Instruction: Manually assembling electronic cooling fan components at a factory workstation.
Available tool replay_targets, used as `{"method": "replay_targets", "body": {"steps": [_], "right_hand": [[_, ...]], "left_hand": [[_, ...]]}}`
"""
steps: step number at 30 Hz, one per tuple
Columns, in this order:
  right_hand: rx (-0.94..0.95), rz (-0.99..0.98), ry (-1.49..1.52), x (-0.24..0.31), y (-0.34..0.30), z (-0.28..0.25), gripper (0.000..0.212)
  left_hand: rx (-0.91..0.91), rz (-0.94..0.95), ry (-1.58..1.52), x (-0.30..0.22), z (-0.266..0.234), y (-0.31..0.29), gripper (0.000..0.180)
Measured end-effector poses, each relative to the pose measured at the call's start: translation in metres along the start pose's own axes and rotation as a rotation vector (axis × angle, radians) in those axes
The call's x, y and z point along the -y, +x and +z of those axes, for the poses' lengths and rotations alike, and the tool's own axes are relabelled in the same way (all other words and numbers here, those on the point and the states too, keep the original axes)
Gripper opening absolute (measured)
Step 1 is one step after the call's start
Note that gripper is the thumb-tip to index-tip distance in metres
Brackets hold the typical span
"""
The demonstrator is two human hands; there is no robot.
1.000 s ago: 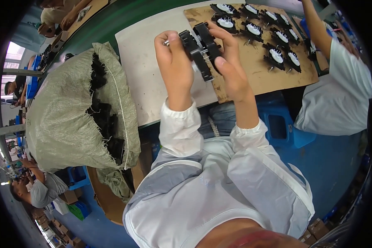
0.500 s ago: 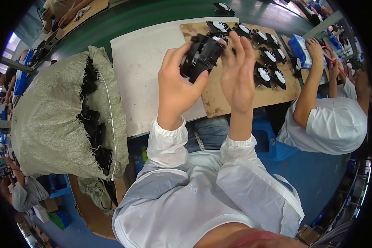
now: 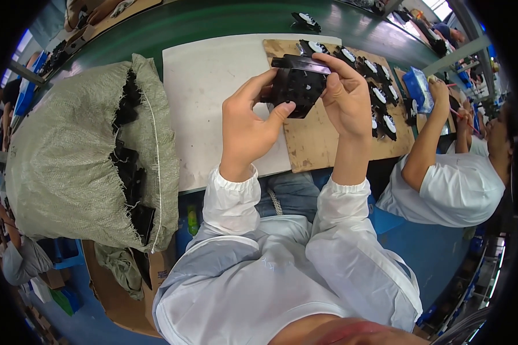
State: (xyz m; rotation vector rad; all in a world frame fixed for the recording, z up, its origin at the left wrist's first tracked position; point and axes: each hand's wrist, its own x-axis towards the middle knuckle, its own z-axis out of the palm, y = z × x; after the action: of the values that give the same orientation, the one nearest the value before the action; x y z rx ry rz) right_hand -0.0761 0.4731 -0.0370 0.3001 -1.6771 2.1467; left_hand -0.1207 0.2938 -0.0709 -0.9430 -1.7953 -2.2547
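- Upper centre of the frame: a black plastic part, blocky with small round holes in its face, is held up above the table between both hands.
- Left hand grasps the part from its left side, thumb pressed against the lower edge and fingers curled behind it.
- Right hand grasps the part from the right, fingers wrapped over its top and far side.
- Below the hands lies a white board on the green table, with a brown wooden board just beside it on the right.
- On the wooden board, toward the upper right, stand rows of black parts with white round labels.
- At the left of the frame sits a large grey-green woven sack, open along its side and showing more black parts.
- At the right edge, another person in a white shirt works at the same table.
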Motion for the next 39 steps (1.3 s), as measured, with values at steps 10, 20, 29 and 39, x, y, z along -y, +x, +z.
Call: {"method": "replay_targets", "body": {"steps": [10, 20, 29, 39], "right_hand": [[0.010, 0.258, -0.421, -0.030, 0.140, 0.050, 0.035], [-0.110, 0.398, -1.465, -0.170, 0.296, 0.010, 0.050], [0.523, 0.285, -1.579, -0.141, 0.308, -0.064, 0.073], [0.828, -0.028, -1.981, -0.128, 0.279, -0.014, 0.099]], "left_hand": [[-0.416, 0.054, 0.671, -0.002, -0.029, 0.005, 0.047], [-0.621, -0.658, 1.425, 0.000, -0.134, 0.012, 0.033], [-0.843, -0.625, 1.537, 0.044, -0.155, 0.039, 0.029], [-0.947, -0.469, 1.479, 0.026, -0.153, 0.039, 0.034]]}}
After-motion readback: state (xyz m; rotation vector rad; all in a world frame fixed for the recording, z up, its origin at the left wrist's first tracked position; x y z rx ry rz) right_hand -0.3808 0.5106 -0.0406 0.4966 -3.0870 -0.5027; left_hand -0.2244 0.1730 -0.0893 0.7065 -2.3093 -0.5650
